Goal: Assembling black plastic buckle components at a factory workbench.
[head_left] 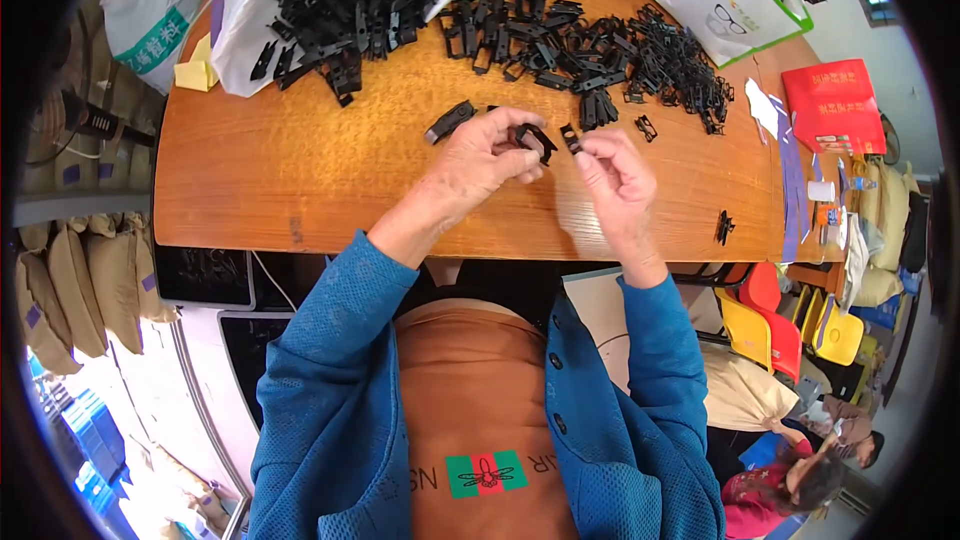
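Note:
Above the wooden table [350, 170], my left hand [478, 162] is closed on a black plastic frame part [537, 143], its curved edge showing past the fingertips. Close by on the right, my right hand [618, 175] pinches a small black plastic clip [570, 138] between thumb and finger. The two pieces are a little apart. Beyond my left hand lies a dark block-shaped piece [450, 121]. A heap of larger black plastic parts [540, 35] spreads past my hands, and smaller black clips [680, 60] are piled to its right.
At the back left, a white sack [240, 50] spills black parts. A white bag with green edges [735, 5] and a red bag [832, 105] stand at the right. One loose black piece [724, 227] lies near the front edge. Two people [800, 475] are at the lower right.

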Action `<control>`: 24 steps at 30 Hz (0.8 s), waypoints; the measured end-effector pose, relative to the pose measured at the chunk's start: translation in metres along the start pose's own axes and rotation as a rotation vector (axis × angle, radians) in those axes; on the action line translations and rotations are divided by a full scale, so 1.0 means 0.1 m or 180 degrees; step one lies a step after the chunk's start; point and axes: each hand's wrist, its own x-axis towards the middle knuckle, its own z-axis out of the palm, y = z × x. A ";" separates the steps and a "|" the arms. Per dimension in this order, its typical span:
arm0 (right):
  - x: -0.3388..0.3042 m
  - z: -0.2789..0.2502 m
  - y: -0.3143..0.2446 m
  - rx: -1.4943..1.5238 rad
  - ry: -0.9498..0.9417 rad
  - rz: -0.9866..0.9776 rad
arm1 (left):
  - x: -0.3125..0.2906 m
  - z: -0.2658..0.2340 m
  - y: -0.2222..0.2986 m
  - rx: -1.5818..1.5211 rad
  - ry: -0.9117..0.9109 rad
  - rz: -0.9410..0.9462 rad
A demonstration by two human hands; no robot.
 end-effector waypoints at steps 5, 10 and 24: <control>-0.04 0.22 -0.14 -0.0297 -0.0116 -0.0320 | -0.18 -0.01 0.02 -0.0006 0.0082 0.0069; -0.03 0.28 -0.17 -0.0613 -0.0233 -0.0540 | -0.24 -0.04 -0.01 0.0142 0.0144 0.0346; -0.08 0.44 -0.03 0.0343 0.0019 0.0514 | -0.14 0.00 -0.21 -0.0412 0.0568 0.0043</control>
